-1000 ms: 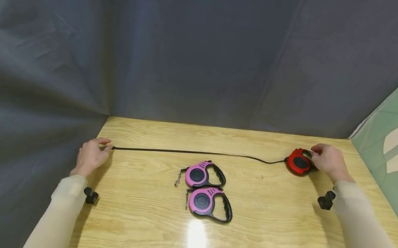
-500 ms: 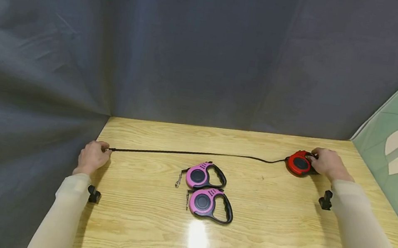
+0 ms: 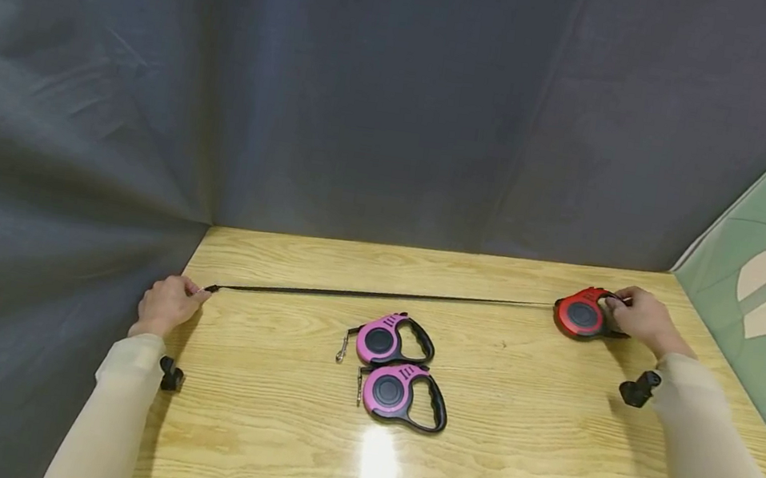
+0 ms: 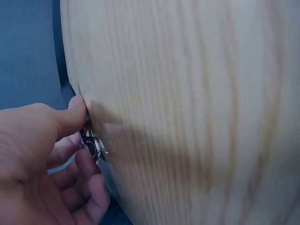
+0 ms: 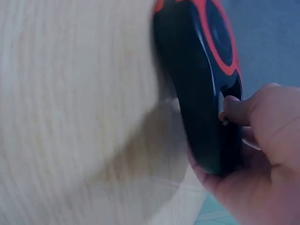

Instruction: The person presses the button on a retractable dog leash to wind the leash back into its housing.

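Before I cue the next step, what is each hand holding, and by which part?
The right hand grips the red leash by its handle. The left hand pinches the end of that leash's cord, at the metal clip.

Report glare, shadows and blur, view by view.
Head: white glare streaks the table below the lower pink leash. Left wrist: bluish cast, a brownish shadow right of the left hand, the metal clip too soft for fine detail. Right wrist: a shadow left of the right hand, the red-and-black leash's left edge blurred.
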A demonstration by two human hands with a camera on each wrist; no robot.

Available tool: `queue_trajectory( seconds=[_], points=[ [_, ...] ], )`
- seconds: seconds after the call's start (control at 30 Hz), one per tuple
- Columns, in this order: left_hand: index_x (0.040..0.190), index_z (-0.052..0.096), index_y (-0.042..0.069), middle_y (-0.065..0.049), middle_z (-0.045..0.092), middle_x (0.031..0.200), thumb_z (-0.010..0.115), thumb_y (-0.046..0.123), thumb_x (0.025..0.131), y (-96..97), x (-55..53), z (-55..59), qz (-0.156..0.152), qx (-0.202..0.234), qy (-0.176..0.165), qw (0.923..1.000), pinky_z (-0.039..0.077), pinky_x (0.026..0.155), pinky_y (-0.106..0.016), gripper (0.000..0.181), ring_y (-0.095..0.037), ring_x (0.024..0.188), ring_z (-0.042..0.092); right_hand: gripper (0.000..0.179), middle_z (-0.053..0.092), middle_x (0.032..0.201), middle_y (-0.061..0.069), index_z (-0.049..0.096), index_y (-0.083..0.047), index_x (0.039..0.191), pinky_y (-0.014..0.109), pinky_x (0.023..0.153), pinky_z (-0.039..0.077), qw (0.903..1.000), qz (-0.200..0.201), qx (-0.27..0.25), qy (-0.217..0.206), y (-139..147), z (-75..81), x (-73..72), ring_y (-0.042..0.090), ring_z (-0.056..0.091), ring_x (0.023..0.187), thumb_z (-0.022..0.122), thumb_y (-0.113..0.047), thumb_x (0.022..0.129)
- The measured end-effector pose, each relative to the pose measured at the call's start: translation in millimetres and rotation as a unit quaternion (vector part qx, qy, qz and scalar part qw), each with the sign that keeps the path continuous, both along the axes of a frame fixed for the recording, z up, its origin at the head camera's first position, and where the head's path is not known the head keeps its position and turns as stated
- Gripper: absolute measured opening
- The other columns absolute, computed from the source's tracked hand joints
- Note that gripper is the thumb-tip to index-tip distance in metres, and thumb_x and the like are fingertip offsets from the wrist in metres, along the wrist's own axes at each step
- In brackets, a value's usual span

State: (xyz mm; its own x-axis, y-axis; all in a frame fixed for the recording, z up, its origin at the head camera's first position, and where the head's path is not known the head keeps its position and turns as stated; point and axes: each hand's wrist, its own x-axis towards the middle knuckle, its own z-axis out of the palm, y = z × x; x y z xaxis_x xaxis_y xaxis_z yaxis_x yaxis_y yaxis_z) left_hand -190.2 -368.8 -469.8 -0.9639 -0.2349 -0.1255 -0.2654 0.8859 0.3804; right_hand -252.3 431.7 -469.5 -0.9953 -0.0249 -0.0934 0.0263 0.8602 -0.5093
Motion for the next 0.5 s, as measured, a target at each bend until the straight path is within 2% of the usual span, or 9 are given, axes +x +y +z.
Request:
queue_trajectory(
  seconds=[0.07,0.13,0.27,0.37,0.43,0.5],
  points=[
    [0.112,0.071,0.0,-0.024,0.072,0.11,0.066,0.037,0.106,-2.0,1.3,0.9,-0.004,0.002,-0.011,0.9999,0.052,0.079,-0.057,0.037,-0.044,0.093,0.068,0.047,0.065,0.098,0.027,0.055,0.018,0.123,0.037,0.07,0.049,0.9989,-0.012,-0.041,-0.018,0.9,4.8,2.8,0.029,0.061,0.085,0.043,-0.026,0.112],
    [0.111,0.072,0.002,-0.021,0.072,0.105,0.066,0.038,0.106,-3.8,2.6,1.2,-0.007,0.008,-0.016,0.9998,0.05,0.077,-0.053,0.037,-0.039,0.089,0.066,0.045,0.061,0.087,0.012,0.059,0.013,0.112,0.032,0.068,0.045,0.9958,-0.025,-0.08,-0.036,2.1,10.1,5.1,0.018,0.056,0.079,0.043,-0.029,0.111],
    [0.113,0.075,0.001,-0.021,0.073,0.106,0.069,0.035,0.105,-7.2,4.7,1.9,-0.01,0.025,-0.005,0.9996,0.049,0.076,-0.048,0.035,-0.036,0.089,0.064,0.04,0.051,0.075,-0.007,0.064,-0.01,0.092,0.032,0.07,0.039,0.9882,-0.042,-0.132,-0.065,4.0,21.0,7.1,0.011,0.048,0.071,0.043,-0.039,0.11],
    [0.116,0.076,-0.002,-0.026,0.073,0.114,0.069,0.028,0.105,-10.1,5.8,3.2,-0.015,0.028,0.011,0.9994,0.052,0.082,-0.056,0.032,-0.043,0.097,0.067,0.046,0.051,0.074,-0.013,0.065,-0.022,0.088,0.034,0.072,0.037,0.9838,-0.043,-0.155,-0.079,4.6,26.4,8.6,0.01,0.048,0.069,0.041,-0.054,0.11],
    [0.116,0.077,-0.002,-0.027,0.074,0.118,0.068,0.025,0.106,-11.3,6.4,4.1,-0.018,0.024,0.019,0.9994,0.052,0.086,-0.06,0.031,-0.047,0.102,0.068,0.052,0.051,0.074,-0.012,0.064,-0.023,0.087,0.036,0.074,0.037,0.9829,-0.048,-0.157,-0.084,5.5,28.8,10.4,0.012,0.049,0.07,0.04,-0.065,0.108],
    [0.116,0.077,-0.002,-0.027,0.074,0.119,0.068,0.025,0.105,-11.8,7.3,5.4,-0.017,0.019,0.028,0.9993,0.052,0.088,-0.061,0.03,-0.048,0.104,0.068,0.061,0.053,0.08,-0.005,0.062,-0.019,0.087,0.039,0.078,0.036,0.9843,-0.054,-0.144,-0.086,6.6,30.2,13.2,0.017,0.051,0.08,0.04,-0.072,0.105]
  ],
)
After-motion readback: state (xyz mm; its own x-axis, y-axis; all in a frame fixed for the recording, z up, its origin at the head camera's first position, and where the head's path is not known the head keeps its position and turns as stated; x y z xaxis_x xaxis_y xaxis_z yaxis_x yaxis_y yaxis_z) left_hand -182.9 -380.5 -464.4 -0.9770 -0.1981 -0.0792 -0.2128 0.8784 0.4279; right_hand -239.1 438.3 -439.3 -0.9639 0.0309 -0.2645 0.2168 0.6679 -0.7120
